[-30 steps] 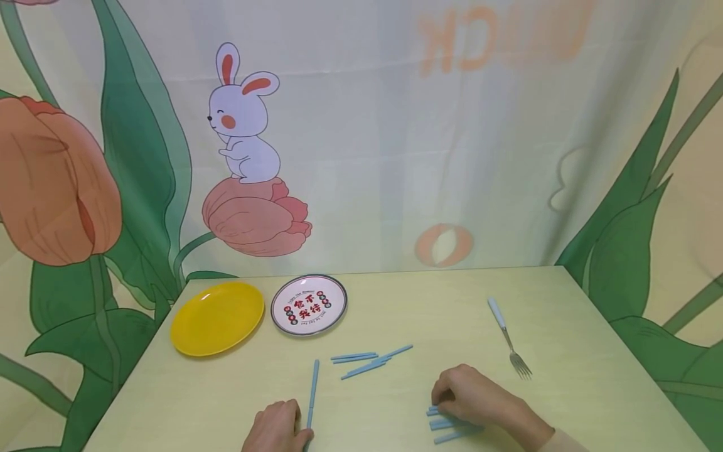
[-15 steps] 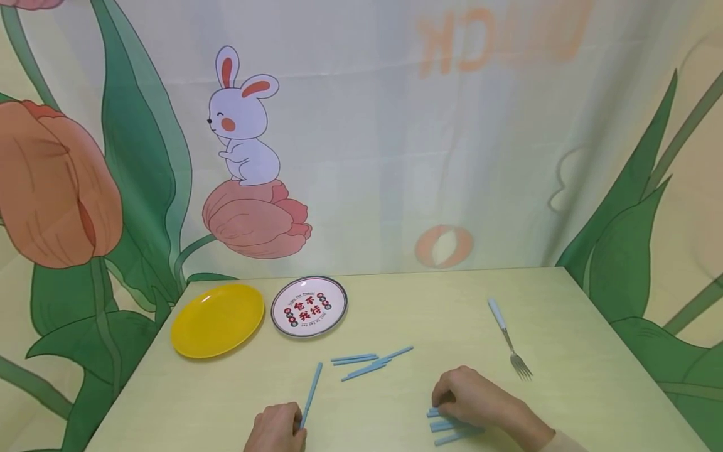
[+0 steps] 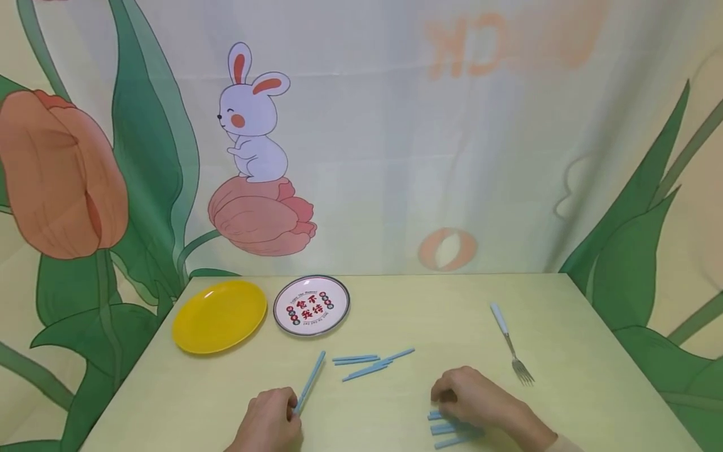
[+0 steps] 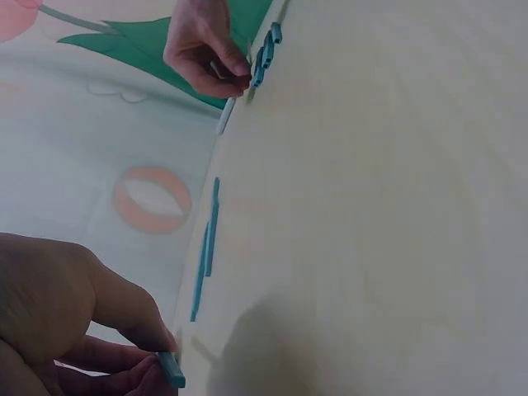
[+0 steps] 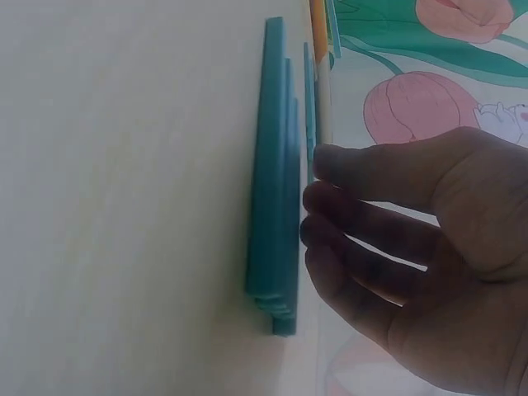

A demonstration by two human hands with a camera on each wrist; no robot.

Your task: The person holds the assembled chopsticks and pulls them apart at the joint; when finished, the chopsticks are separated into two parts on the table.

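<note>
In the head view my left hand (image 3: 270, 419) pinches a light-blue chopstick (image 3: 310, 383), which slants up and away to the right. The left wrist view shows the near end of that chopstick (image 4: 172, 370) between thumb and fingers. My right hand (image 3: 471, 397) is over several blue chopsticks (image 3: 443, 429) lying side by side. Seen from the right wrist, its loosely bent fingers (image 5: 355, 247) are beside those chopsticks (image 5: 271, 165) with nothing visibly held; whether a fingertip touches them I cannot tell. More blue chopsticks (image 3: 367, 369) lie mid-table.
A yellow plate (image 3: 220, 317) is at the table's back left, beside a white plate (image 3: 310, 320) with red characters. On the right lies a fork (image 3: 511, 342) with a pale handle. A printed curtain (image 3: 384, 157) hangs behind the table (image 3: 582, 376).
My left hand has shifted slightly away from the near edge, and its chopstick has swung from nearly straight to slanting right. The right hand stays over the same chopsticks.
</note>
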